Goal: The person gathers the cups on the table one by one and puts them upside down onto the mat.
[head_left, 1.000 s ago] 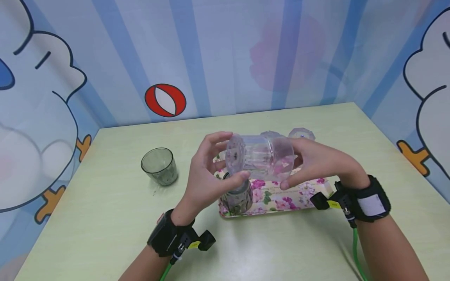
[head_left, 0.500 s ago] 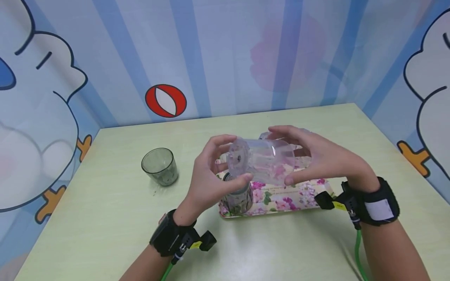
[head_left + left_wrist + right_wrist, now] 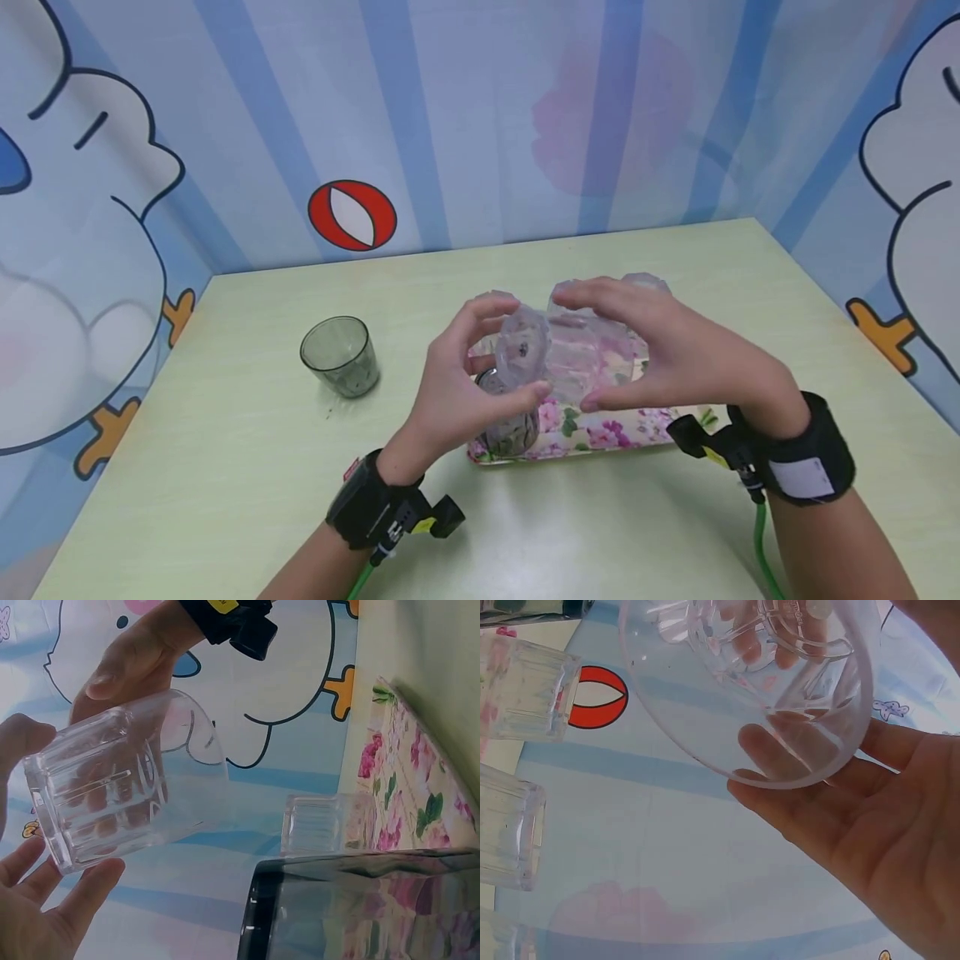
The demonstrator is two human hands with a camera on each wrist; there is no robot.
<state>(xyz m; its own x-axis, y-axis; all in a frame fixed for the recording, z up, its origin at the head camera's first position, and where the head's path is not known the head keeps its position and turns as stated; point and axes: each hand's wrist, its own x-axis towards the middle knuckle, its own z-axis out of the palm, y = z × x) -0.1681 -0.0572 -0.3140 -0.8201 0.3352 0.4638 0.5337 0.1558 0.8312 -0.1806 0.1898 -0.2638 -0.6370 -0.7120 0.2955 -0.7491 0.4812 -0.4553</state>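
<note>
Between both hands, above the tray, a clear faceted cup (image 3: 577, 362) is held on its side. Its thick base (image 3: 522, 346) is turned partly towards the head camera, and its mouth points away to the right. My left hand (image 3: 453, 387) grips the base, thumb below and fingers above. My right hand (image 3: 686, 358) is curled round the mouth end; in the right wrist view its fingers (image 3: 787, 802) lie along the rim, partly seen through the clear wall. Below the cup, a grey tinted glass (image 3: 510, 429) stands on the floral tray (image 3: 592, 437), partly hidden by my left hand.
More clear cups (image 3: 529, 690) stand at the tray's back, mostly hidden behind my right hand in the head view. A greenish tumbler (image 3: 341, 358) stands alone on the table (image 3: 247, 417) to the left. A patterned curtain (image 3: 465, 125) closes off the back.
The cup has turned so its base faces the head camera more, shifting slightly right and down. My right hand has moved its hold around the cup's mouth end.
</note>
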